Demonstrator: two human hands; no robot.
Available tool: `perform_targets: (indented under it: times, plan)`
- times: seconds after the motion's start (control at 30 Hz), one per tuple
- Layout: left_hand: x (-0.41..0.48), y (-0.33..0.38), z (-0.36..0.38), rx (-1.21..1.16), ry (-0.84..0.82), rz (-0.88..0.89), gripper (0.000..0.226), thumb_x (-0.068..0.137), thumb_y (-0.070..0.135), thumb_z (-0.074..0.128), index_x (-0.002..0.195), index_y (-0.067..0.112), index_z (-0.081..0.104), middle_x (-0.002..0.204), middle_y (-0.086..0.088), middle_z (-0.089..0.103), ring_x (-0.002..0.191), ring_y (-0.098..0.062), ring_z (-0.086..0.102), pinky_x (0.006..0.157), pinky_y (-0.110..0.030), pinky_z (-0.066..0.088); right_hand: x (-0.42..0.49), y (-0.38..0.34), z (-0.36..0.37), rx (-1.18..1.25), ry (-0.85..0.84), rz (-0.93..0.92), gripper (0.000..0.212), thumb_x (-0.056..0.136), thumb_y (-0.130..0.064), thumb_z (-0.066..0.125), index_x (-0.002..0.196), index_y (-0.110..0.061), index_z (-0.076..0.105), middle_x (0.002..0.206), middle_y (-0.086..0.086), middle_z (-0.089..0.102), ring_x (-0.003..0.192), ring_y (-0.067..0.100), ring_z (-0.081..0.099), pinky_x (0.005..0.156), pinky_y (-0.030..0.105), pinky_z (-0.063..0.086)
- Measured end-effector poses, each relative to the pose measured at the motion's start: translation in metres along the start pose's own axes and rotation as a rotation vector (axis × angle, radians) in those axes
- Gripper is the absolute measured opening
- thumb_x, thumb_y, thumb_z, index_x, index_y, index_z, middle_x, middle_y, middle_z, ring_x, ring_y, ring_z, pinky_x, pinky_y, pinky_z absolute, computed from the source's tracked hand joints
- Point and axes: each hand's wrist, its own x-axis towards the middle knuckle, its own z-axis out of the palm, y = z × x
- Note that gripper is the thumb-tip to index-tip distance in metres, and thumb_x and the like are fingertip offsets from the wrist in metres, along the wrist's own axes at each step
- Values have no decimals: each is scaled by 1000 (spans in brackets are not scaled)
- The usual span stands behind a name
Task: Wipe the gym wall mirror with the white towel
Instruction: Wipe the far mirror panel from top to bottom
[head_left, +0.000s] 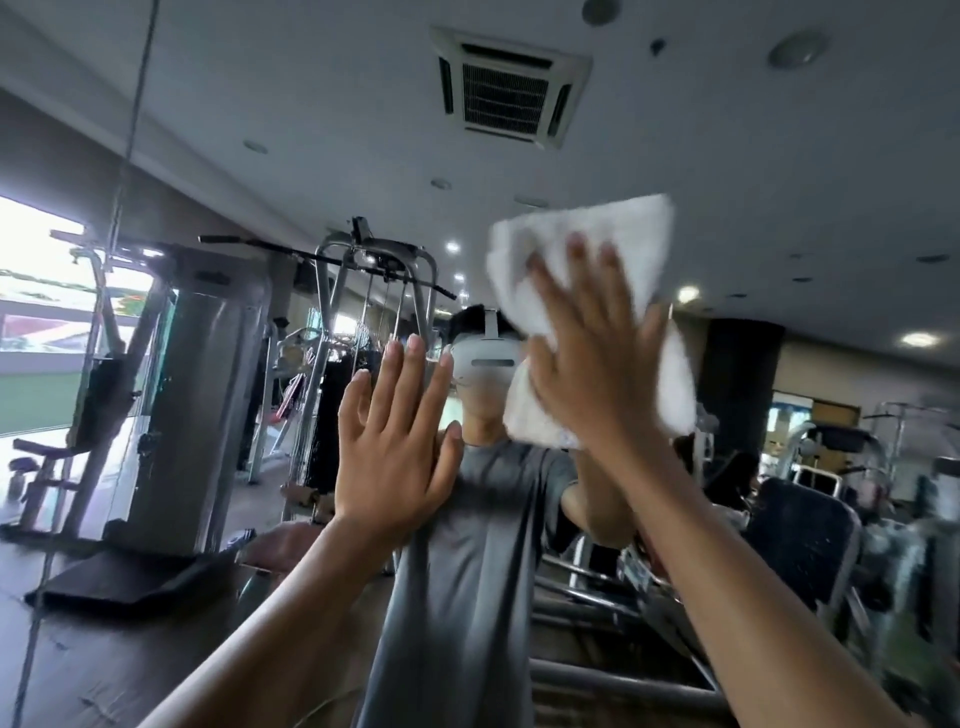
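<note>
Right hand (597, 364), fingers spread flat, presses the white towel (602, 228) to the mirror (779, 156); left hand (395, 452), flat-palmed, seemingly braces beside it.

The left hand (395, 441) lies flat against the large glass gym wall mirror (779, 171), fingers straight and close together. Just beside it and higher, the right hand (592, 358), blurred, presses a crumpled white terry towel (592, 228) to the glass with spread fingers. The mirror reflects a person in a grey T-shirt (467, 571), a grey steel cable machine (374, 291) and a square ceiling air vent (506, 88).
</note>
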Motion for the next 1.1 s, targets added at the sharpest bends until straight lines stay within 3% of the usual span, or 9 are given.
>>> perform_targets:
  times: [0.13, 0.2, 0.33, 0.47, 0.53, 0.7, 0.83, 0.97, 1.1]
  plan:
    - [-1, -2, 1, -40, 4, 23, 63, 98, 37, 36, 156, 15, 31, 165, -13, 23, 154, -26, 15, 119, -54, 19, -42, 19, 4, -66, -107, -441, 67, 91, -46, 40, 155, -36, 27, 168, -2, 12, 155, 24, 9, 110, 63, 27]
    - [3, -6, -2, -57, -29, 8, 64, 96, 40, 36, 155, 16, 36, 163, -13, 28, 152, -25, 20, 117, -52, 19, -43, 53, -6, -97, -156, -476, 70, 88, -48, 40, 155, -38, 23, 168, -2, 11, 154, 25, 11, 108, 65, 30]
    - [50, -13, -17, -114, -11, 3, 52, 89, 44, 39, 135, 20, 45, 133, -7, 39, 118, -25, 38, 101, -56, 33, 22, 92, -31, -96, -156, -197, 69, 92, -48, 29, 157, -40, 9, 168, -4, 4, 154, 23, 6, 109, 67, 29]
    - [124, -22, -25, -119, 5, -68, 62, 97, 43, 35, 154, 22, 25, 165, -8, 16, 150, -19, 12, 117, -58, 15, 69, 48, -24, -25, -52, 52, 68, 96, -47, 29, 160, -35, 6, 168, -2, -5, 155, 25, -3, 115, 67, 18]
    - [137, -30, -21, -72, -29, -13, 64, 100, 46, 26, 159, 24, 16, 168, -6, -1, 153, -15, -8, 122, -52, -2, 59, 25, -14, -35, -38, -83, 70, 95, -48, 33, 159, -36, 8, 168, -2, -1, 155, 25, -2, 115, 66, 19]
    - [136, -35, -16, 39, -15, 51, 62, 100, 44, 23, 159, 24, 23, 168, -8, 9, 155, -21, 3, 120, -43, -15, 40, 85, -20, -172, -141, -614, 71, 89, -54, 45, 155, -44, 21, 167, -6, 12, 154, 20, 9, 113, 61, 16]
    - [136, -36, -15, 54, -19, 44, 62, 101, 44, 21, 160, 25, 20, 169, -6, 6, 156, -19, 1, 121, -45, -12, 75, 108, -37, -149, -111, -326, 68, 87, -52, 33, 154, -43, 23, 166, -4, 18, 152, 24, 17, 111, 66, 25]
    - [136, -37, -14, 33, -2, 40, 62, 101, 45, 21, 160, 26, 22, 168, -5, 8, 156, -18, 3, 121, -45, -7, 107, 41, -23, -81, 9, 32, 72, 86, -49, 28, 155, -30, 27, 166, 2, 18, 151, 29, 18, 109, 64, 27]
    - [137, -36, -13, 32, 7, 51, 61, 101, 45, 22, 159, 25, 24, 168, -6, 12, 155, -20, 7, 122, -47, -4, 76, 14, -9, -119, -5, -233, 71, 90, -51, 34, 157, -33, 20, 167, 3, 16, 152, 29, 16, 110, 64, 28]
